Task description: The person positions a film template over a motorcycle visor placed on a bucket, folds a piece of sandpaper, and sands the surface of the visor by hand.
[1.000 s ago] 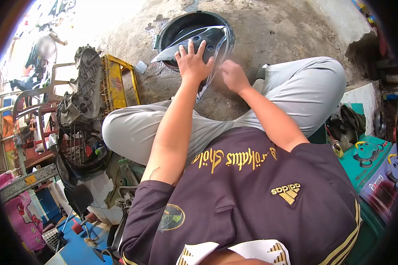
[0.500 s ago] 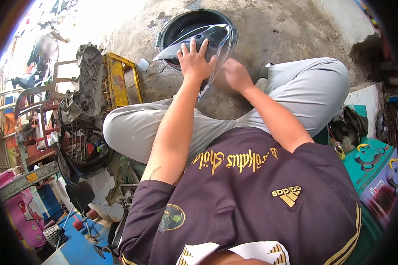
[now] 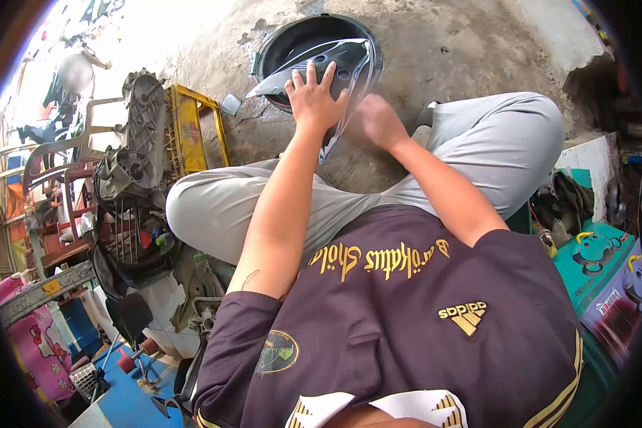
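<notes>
A dark, glossy body panel, which looks like a motorcycle fairing with a pointed end and round holes, rests tilted over a black round basin. My left hand lies flat on the panel with its fingers spread. Beside the panel's right edge is my right hand, its fingers curled closed and smeared by motion. Whatever it holds, if anything, is hidden. The panel's narrow lower end reaches down between my wrists.
On the left stand a yellow crate and a metal engine casing. My bent legs in grey trousers flank the work. A teal toolbox sits at the right. Rough concrete floor lies beyond the basin.
My right hand stays blurred by the panel's edge, with only a slight shift. My left hand, the panel and the basin look the same.
</notes>
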